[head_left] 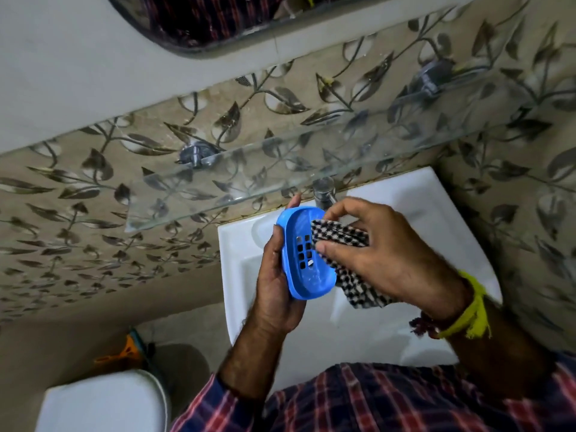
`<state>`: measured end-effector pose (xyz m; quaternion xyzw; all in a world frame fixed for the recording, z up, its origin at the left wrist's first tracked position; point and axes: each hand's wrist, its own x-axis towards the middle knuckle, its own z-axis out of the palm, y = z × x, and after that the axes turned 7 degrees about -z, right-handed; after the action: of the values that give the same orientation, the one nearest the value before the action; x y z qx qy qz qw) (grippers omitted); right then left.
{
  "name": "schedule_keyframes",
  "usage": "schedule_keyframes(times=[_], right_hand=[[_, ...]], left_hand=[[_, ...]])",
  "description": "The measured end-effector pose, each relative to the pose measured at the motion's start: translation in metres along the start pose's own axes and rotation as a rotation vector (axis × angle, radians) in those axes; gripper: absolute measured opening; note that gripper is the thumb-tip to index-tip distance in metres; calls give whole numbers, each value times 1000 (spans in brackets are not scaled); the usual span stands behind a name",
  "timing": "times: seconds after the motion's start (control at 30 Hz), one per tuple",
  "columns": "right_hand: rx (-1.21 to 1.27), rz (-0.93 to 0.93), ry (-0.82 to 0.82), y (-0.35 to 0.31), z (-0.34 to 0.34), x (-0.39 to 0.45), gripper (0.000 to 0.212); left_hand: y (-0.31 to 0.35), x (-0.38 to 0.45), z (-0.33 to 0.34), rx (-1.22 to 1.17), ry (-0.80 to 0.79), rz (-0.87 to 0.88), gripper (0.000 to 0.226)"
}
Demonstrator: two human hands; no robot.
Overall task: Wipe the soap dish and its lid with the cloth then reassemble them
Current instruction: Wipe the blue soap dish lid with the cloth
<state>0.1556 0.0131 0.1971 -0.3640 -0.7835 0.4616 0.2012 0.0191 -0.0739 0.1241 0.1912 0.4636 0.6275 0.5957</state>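
Holding the blue soap dish [304,254] over the white sink [417,194], the left hand [277,275] curls round the dish's left long edge from behind, w/ fingertips showing at its top rim. Dish is tilted up on edge, hollow side facing the camera, drain holes visible near its middle. Right hand [383,254] pinches a black & white checked cloth [343,235] btwn thumb and fingers, thumb tip pressing the cloth onto the dish's inner face just right of the holes. Rest of the cloth hangs below the right hand, right of the dish. Yellow thread band [470,307] on the right wrist. Plaid shirt sleeves [389,400] at the bottom, nearest the camera.

Lid: can't tell where it is.

Left of the sink and lower, a white toilet cistern [99,403], w/ an orange item [124,347] on the floor beyond it; too dim to tell what. At the sink's back edge, a chrome tap [324,191] just above the dish. Above the sink, a glass shelf [280,169] on chrome brackets, fixed to leaf-pattern wall tiles [93,213]. Farthest up from the sink, a mirror [249,17] edge.
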Motion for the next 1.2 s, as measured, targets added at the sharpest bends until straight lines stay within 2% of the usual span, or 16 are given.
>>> schedule_keyframes(times=[0.13, 0.27, 0.43, 0.57, 0.77, 0.97, 1.2], right_hand=[[406, 131, 137, -6, 10, 8, 14], [807, 327, 51, -9, 10, 3, 14], [868, 357, -33, -8, 8, -6, 18], [939, 391, 12, -8, 9, -9, 11], [1086, 413, 18, -7, 13, -15, 25], [1091, 400, -18, -8, 10, -16, 25], [968, 281, -53, -9, 11, -21, 16]], left_hand=[[1, -8, 7, 158, 45, 64, 52], [1, -15, 13, 226, 92, 85, 51], [2, -24, 17, 299, 92, 144, 51], [-1, -27, 20, 356, 74, 157, 51], [0, -29, 24, 387, 95, 176, 51], [0, -31, 23, 335, 64, 154, 46], [5, -31, 21, 176, -32, 81, 41]])
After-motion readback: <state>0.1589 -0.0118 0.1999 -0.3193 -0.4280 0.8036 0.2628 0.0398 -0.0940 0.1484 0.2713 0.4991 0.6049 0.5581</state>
